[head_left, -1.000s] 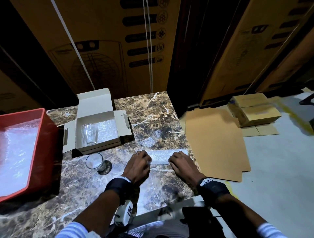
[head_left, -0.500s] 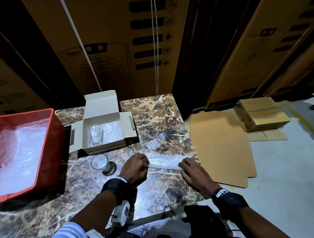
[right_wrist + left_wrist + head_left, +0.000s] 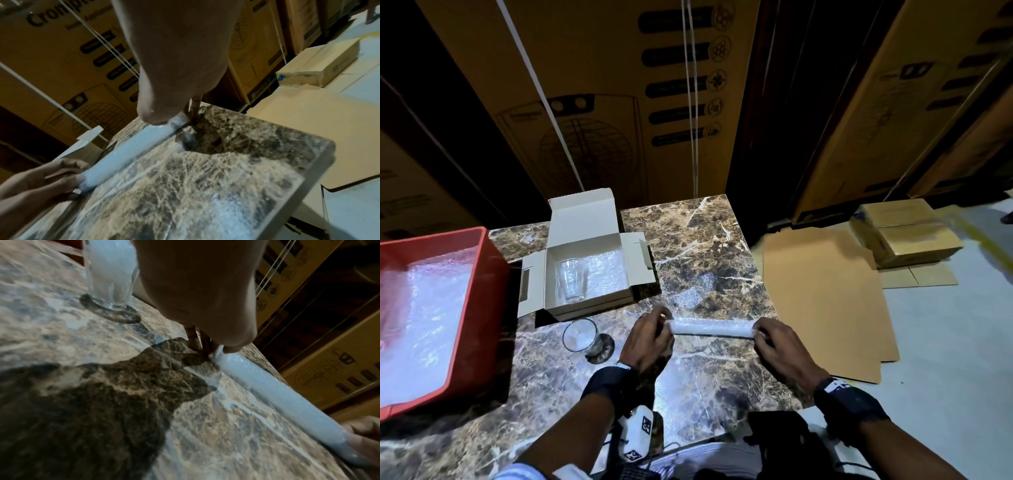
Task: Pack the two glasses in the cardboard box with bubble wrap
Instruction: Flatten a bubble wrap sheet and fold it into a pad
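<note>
A rolled strip of bubble wrap lies across the marble table, held at both ends. My left hand pinches its left end; my right hand pinches its right end. The small white cardboard box stands open at the back left, lined with bubble wrap, with one clear glass lying inside. The second glass stands upright on the table in front of the box, left of my left hand, and shows close up in the left wrist view.
A red bin holding bubble wrap sits at the table's left. A small scrap of bubble wrap lies behind the roll. Tall printed cartons stand behind the table. Flat cardboard and small brown boxes lie on the floor to the right.
The flat strip has been rolled into a tight tube. My hands have moved apart to its two ends.
</note>
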